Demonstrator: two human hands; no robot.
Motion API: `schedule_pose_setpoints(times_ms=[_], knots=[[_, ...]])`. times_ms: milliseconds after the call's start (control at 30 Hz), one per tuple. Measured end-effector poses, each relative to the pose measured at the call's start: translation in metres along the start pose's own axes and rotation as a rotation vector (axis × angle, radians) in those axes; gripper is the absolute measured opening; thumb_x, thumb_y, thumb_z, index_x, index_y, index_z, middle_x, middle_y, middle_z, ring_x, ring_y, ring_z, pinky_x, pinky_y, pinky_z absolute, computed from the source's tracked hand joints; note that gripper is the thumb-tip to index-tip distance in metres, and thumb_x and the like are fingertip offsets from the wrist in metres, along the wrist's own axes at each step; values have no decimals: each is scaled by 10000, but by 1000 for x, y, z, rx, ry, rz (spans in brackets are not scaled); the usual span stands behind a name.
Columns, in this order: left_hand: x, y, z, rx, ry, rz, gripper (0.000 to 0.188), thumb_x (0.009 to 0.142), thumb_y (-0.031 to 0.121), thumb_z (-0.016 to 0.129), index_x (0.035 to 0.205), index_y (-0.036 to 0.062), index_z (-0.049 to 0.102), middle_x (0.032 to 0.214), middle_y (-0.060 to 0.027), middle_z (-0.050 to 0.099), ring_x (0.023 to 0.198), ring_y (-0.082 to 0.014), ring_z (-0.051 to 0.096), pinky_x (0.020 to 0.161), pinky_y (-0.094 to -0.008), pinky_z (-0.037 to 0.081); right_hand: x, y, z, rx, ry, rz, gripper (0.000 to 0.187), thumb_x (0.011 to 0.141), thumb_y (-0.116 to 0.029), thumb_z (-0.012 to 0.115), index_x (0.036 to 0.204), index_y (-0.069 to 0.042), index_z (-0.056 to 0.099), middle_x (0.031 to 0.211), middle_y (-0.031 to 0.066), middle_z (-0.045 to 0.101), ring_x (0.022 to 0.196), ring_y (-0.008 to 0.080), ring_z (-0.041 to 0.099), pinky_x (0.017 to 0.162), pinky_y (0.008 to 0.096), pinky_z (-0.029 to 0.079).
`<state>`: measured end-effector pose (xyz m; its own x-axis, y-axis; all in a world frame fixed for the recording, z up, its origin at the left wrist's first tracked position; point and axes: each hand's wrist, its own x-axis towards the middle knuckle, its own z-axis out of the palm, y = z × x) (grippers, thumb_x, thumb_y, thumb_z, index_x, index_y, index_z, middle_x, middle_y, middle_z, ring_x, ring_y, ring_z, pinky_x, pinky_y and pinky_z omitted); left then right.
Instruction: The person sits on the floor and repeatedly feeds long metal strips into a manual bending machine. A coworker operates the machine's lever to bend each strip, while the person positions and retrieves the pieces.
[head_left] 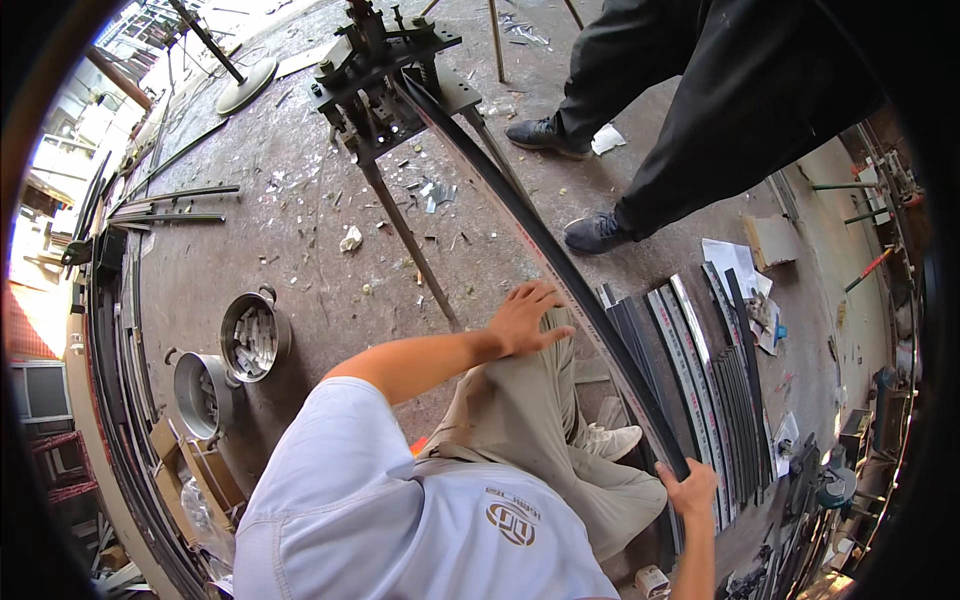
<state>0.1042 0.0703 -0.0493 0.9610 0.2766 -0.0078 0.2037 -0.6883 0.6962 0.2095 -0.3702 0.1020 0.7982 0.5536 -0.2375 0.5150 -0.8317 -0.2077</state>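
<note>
A long black metal profile (530,228) slants from a dark punch press on legs (385,85) at the top down toward my right side. Near its lower end, my right hand (692,492) is closed around it. The profile's far end sits in the press, where the tooling hides its tip. My left hand (530,320) rests on my raised knee, fingers spread and holding nothing, a little to the left of the profile.
Bundled profiles (700,370) lie on the floor at right. Two metal pots (283,340) with small metal pieces stand at left. Someone in dark trousers (660,130) stands beyond the profile. Scraps litter the floor around the press. More long bars (175,205) lie at far left.
</note>
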Motion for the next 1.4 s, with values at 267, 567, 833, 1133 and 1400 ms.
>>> schedule_pose_setpoints(times_ms=[267,567,833,1133,1400], knots=[[4,3,7,10,44,-6,816,948,688,577,1432,31,562,1534,-195,475,1482,-412,339,1249,-533,229,1,6,17,-70,53,-50,651,789,-626,788,763,16,680,762,290,674,780,499,651,732,568,505],[5,11,7,33,65,17,740,942,618,608,1360,7,601,1484,-212,507,1440,-417,374,1242,-524,247,1,-3,11,-52,-56,45,765,776,-654,793,922,94,734,899,330,701,913,513,654,836,550,501],[6,9,12,39,119,35,727,929,607,621,1313,-10,613,1421,-209,536,1401,-415,399,1225,-521,272,6,-6,7,-24,-87,41,700,788,-610,799,809,81,690,829,331,672,846,519,640,781,570,482],[6,10,9,59,78,6,719,925,609,618,1306,-1,617,1398,-205,544,1390,-408,405,1222,-511,276,4,5,20,-18,26,-34,654,793,-626,783,713,7,637,736,281,659,769,498,638,715,576,481],[5,8,8,16,93,20,733,939,606,609,1360,6,600,1465,-205,522,1434,-410,378,1238,-509,264,4,2,21,-71,7,-27,648,792,-618,789,706,6,638,725,274,660,744,495,641,703,572,490]])
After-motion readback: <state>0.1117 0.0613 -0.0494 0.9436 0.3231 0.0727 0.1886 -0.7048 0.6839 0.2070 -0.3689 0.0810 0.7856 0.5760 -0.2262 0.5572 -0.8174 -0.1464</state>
